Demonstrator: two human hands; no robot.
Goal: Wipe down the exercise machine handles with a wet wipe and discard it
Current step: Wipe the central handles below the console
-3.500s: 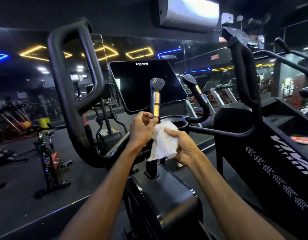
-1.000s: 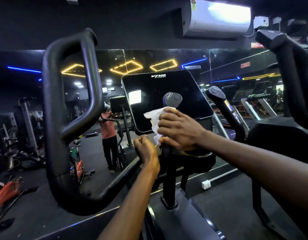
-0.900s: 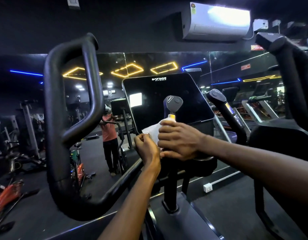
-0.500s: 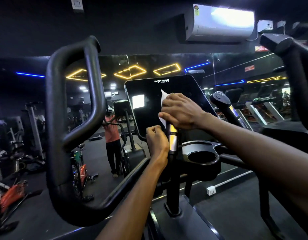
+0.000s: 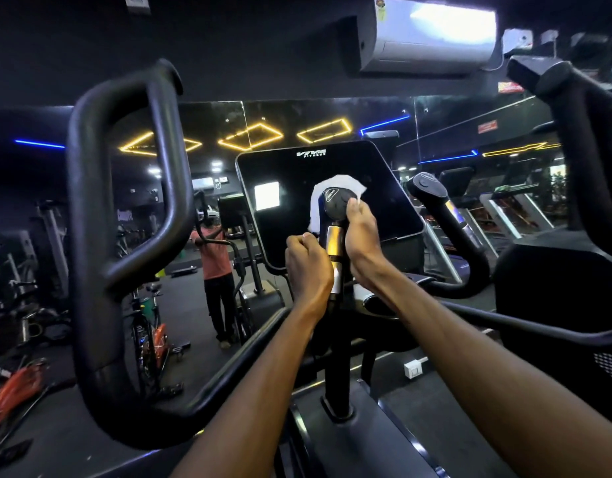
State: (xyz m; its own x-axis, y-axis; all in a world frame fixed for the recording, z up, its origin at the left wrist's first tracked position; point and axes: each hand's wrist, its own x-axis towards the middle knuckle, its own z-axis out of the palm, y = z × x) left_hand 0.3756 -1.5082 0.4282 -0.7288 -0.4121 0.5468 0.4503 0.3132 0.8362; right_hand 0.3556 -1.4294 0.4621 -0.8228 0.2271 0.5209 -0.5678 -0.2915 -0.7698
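The right hand (image 5: 361, 236) is wrapped around the upper part of the short upright handle (image 5: 333, 236) in the middle of the elliptical machine, with its fingers curled behind the round black cap of the handle and the thumb on the near side. The white wet wipe (image 5: 318, 205) is held by this hand against the far side of the handle; it stands out behind the cap, above and to the left of it, and one strip hangs down along the left side of the handle, just above the left hand. So the grip of the right hand is closed on both the wipe and the handle together. The left hand (image 5: 308, 267) is lower, its fingers curled into a closed grip around the same handle, just beside the shiny metal sensor band, and it touches the lower end of the wipe or is very near to it; I cannot tell which. Behind the handle is the dark console screen (image 5: 377, 188) with a white logo on top. A second short handle (image 5: 442, 215) stands to the right, well apart from the hands. A large black looped moving handle (image 5: 90, 236) rises on the left, another one (image 5: 580, 139) on the right. A wall mirror (image 5: 215, 188) behind shows a person in a red shirt, and an air conditioner (image 5: 428, 32) hangs above.
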